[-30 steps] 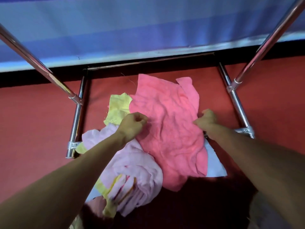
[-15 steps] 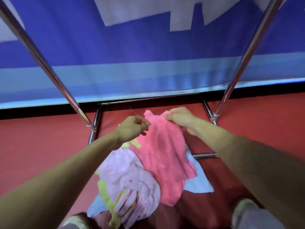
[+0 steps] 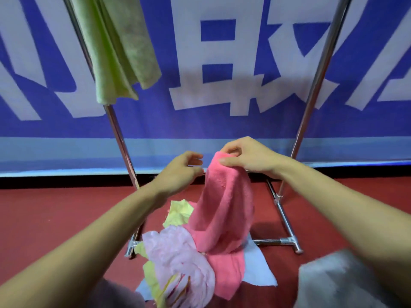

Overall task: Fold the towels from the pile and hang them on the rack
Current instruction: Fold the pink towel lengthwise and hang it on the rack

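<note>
My right hand (image 3: 246, 157) pinches the top edge of a pink towel (image 3: 224, 210) and holds it up, its lower end still trailing on the pile. My left hand (image 3: 180, 172) hovers just left of that towel with loosely curled fingers, holding nothing. The pile (image 3: 178, 261) on the red floor has a pale lilac towel, yellow towels and a light blue one. The chrome rack (image 3: 311, 94) stands over the pile, its two posts sloping upward. A green towel (image 3: 117, 47) hangs near the rack's upper left.
A blue banner with large white characters (image 3: 222, 70) fills the background behind the rack. The rack's base bars (image 3: 287, 227) lie on the red floor (image 3: 55, 207) around the pile. Grey fabric on my leg (image 3: 333, 283) shows at the lower right.
The pink towel has been lifted from lying flat on the pile to hanging from my right hand. My left hand has let go of its edge. The view has tilted upward, revealing the green towel.
</note>
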The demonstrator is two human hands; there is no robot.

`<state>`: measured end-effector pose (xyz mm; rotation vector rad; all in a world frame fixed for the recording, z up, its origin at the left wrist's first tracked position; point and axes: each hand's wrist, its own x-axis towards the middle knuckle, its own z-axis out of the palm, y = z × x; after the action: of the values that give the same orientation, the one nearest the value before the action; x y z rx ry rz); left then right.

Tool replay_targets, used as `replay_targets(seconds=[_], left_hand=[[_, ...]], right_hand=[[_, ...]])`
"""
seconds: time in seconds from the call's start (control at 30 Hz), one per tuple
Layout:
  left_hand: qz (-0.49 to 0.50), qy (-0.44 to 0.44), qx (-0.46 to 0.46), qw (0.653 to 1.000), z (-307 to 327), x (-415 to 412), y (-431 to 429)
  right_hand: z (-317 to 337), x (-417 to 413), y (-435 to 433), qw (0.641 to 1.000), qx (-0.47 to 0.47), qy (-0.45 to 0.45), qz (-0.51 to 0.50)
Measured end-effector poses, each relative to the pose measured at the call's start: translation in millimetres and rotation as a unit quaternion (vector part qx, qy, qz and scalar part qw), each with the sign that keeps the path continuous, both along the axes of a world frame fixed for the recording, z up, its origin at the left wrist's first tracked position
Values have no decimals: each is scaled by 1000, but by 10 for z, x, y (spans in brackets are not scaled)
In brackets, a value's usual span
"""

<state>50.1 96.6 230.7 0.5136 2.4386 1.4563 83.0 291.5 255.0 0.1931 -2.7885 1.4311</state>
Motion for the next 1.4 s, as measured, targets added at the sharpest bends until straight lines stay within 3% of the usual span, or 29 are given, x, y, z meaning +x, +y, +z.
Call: replay_targets(seconds=[0.13,0.27,0.43,0.57,0.67,0.8,0.97,1.07,1.13,1.23,1.33,1.4], left_hand=[[-102,42,-165,980,-49,-3,-8],[-183,-36,-126,974,35,-30,-48],[-150,12,-185,971,90,7,-89],[-83,-1,-86,993,166,90,-72],[-19,-31,8,999,241,150,-56],[38,-132,133,982,298,161,-22],[121,-203,236,943,346,133,15],[151,-238,301,911,399,143,16],[170,-243,330,896,419,138,12],[200,-245,361,877,452,105,-9],[224,-250,386,859,468,71,-67],[230,-245,395,855,474,80,-99]], right_hand=[[66,135,6,998,13,12,63],[192,137,-42,996,-29,38,72],[240,166,49,991,-96,88,-18],[135,89,185,980,-61,114,-154],[66,66,208,974,29,97,-202],[46,102,63,977,90,106,-162],[126,244,-120,999,-23,12,-29],[87,310,-176,998,54,-30,8],[24,304,-201,991,131,-15,11],[-13,255,-245,984,173,31,3],[-2,193,-267,988,143,47,-33],[23,164,-285,996,55,31,-55]])
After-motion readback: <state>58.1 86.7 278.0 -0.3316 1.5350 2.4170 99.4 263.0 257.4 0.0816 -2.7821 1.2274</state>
